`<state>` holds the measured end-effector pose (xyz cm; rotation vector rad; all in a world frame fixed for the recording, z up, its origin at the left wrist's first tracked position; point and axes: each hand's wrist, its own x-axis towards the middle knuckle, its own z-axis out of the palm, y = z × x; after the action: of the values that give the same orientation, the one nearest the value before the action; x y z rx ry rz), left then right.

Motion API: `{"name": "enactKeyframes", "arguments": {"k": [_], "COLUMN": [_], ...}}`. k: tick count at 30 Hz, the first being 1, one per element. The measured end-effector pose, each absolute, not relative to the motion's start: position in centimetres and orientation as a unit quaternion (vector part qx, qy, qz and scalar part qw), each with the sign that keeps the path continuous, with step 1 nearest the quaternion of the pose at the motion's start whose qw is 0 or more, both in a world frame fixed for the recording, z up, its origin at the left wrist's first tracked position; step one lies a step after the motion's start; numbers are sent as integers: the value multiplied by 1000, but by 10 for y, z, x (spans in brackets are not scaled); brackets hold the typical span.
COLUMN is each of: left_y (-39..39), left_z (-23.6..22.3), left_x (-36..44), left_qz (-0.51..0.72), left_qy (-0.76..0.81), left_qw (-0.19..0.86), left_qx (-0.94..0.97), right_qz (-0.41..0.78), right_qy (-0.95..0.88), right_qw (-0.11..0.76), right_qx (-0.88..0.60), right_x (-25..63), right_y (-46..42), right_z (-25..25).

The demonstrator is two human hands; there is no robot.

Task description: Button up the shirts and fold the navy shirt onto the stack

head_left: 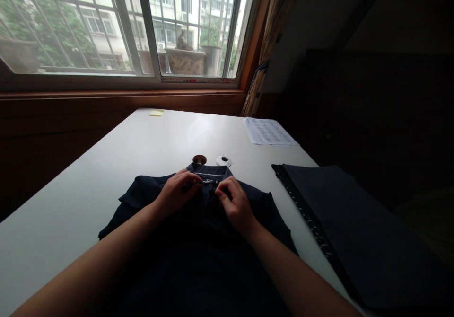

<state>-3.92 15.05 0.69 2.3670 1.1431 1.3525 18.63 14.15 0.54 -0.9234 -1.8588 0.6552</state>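
Observation:
A dark navy collared shirt [202,260] lies spread on the white table [88,180], with its collar [209,169] toward the window. Inside the neck a small label with light lettering shows. My left hand [179,189] pinches the fabric at the left side of the collar opening. Opposite it, my right hand [236,203] has thumb and fingers closed on the shirt at the right side of the opening. The shirt's lower part is too dark to make out well and runs beneath my forearms.
On the right lies a dark flat sheet or folded cloth [354,217] with a black, white-marked edge. Printed papers [269,131] rest at the far right corner, a yellow note [156,113] at the far left. Beyond the collar are a round hole [199,159] and a white ring [223,161].

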Motion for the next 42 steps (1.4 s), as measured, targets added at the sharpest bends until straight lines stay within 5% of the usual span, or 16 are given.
{"name": "enactKeyframes", "arguments": {"k": [13, 42], "left_y": [152, 167], "left_z": [8, -12], "left_x": [-42, -42], "left_qz": [462, 294], "left_qy": [395, 431], "left_qw": [82, -11], "left_qx": [790, 853], "right_qz": [297, 188], "right_qy": [-787, -685], "right_qw": [371, 531], "right_qx": [-394, -463], "right_x": [184, 188], "right_y": [139, 148], "right_z": [2, 3]}}
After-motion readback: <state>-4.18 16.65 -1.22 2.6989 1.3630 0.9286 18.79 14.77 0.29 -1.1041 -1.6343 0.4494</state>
